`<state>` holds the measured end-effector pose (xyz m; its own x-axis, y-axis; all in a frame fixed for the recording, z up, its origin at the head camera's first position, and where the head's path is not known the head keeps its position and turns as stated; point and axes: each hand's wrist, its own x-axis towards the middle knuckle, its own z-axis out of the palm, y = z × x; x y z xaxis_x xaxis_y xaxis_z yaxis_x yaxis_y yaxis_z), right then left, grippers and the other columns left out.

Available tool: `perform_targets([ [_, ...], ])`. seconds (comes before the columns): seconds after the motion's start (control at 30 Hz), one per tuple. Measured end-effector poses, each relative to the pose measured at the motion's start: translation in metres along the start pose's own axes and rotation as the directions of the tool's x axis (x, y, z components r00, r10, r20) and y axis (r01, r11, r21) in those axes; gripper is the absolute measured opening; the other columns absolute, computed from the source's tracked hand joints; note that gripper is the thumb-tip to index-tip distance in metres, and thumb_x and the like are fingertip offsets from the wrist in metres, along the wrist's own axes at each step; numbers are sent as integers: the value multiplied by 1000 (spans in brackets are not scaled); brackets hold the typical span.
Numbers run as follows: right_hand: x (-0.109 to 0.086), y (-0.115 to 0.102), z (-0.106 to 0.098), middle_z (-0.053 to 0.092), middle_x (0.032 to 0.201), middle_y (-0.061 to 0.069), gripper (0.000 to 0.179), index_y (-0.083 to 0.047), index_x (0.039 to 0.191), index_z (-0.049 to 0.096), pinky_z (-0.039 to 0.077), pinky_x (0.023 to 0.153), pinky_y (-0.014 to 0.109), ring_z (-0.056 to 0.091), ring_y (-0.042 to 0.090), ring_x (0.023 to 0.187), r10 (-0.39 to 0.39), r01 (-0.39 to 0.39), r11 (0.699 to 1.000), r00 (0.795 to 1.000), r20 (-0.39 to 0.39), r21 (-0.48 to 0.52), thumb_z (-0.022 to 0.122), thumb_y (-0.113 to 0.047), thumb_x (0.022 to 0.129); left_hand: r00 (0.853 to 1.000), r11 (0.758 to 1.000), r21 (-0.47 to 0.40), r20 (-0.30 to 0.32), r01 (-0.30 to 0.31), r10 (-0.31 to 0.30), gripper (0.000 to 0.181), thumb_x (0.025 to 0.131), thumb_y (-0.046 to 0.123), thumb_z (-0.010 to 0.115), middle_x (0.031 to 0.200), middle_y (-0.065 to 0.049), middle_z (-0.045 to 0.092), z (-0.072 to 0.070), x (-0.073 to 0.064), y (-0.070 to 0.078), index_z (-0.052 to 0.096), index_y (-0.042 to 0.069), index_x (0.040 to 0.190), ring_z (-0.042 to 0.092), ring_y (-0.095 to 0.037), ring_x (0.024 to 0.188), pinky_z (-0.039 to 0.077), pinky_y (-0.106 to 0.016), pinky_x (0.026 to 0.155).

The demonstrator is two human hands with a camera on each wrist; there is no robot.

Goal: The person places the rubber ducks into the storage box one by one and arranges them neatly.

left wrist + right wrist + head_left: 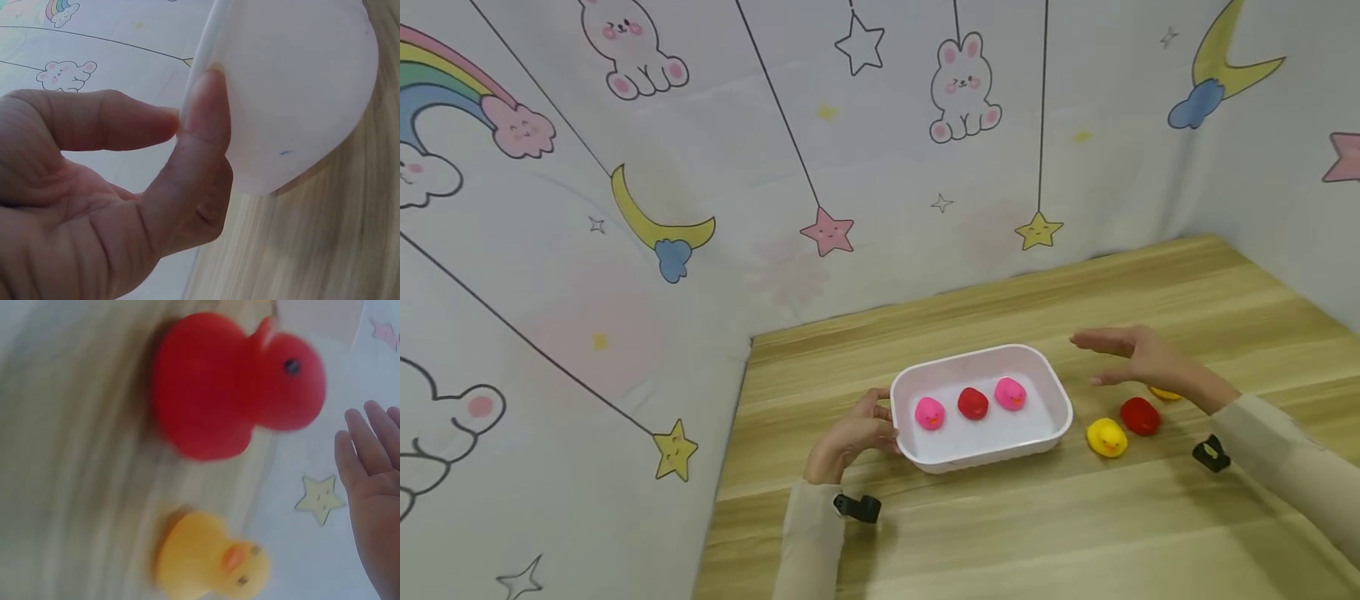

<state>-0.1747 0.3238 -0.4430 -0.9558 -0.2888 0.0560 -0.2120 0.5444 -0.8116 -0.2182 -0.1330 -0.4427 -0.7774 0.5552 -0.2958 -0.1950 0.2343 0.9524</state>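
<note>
A white plastic basin (981,457) stands on the table, holding a pink rubber duck (930,413), a red rubber duck (973,403) and a second pink duck (1010,393) in a row. My left hand (853,433) pinches the basin's left rim between thumb and fingers, as the left wrist view shows. Right of the basin, my right hand (1142,360) is raised over the table with its fingers extended and nothing in them. Below it lie a yellow duck (1107,437), another red duck (206,387) and an orange-yellow duck (203,559), partly hidden by the wrist in the head view.
The wood-grain table (970,533) meets a hanging cloth (880,150) printed with rabbits, stars and moons behind and at the left. Black wrist cameras hang by the left sleeve (812,533) and the right sleeve (1285,467).
</note>
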Motion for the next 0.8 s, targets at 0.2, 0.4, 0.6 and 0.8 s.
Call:
perform_targets([
  [0.2,-26,16,-15,53,147,15,70,0,148,47,53,90,17,51,-6,123,45,-42,998,997,-62,52,79,-14,87,1000,1000,-18,9,3,-2,72,82,-13,55,114,-30,48,-2,-1,2,23,-12,147,62,-21,72,63,-33,69],
  [0.4,-50,33,-32,55,138,-17,70,3,147,47,53,86,12,47,-17,116,44,-37,998,991,-123,57,79,-10,87,1000,1000,-23,15,-10,11,73,81,-13,55,113,-30,49,0,1,4,23,-12,147,62,-20,72,63,-33,70],
  [0.6,-66,55,-42,54,143,8,70,5,144,50,42,87,2,45,-19,115,69,-76,996,987,-143,-46,82,-15,85,1000,1000,-21,1,5,-5,74,80,-14,56,110,-29,51,-1,0,-1,23,-12,147,61,-21,72,64,-36,71],
  [0.8,-70,72,-44,57,133,30,69,10,132,59,35,86,-3,41,-21,111,-11,-22,982,985,-172,-190,89,-13,75,1000,999,-36,5,5,-5,72,81,-15,55,108,-29,51,0,0,-2,23,-12,146,62,-20,70,64,-35,69],
])
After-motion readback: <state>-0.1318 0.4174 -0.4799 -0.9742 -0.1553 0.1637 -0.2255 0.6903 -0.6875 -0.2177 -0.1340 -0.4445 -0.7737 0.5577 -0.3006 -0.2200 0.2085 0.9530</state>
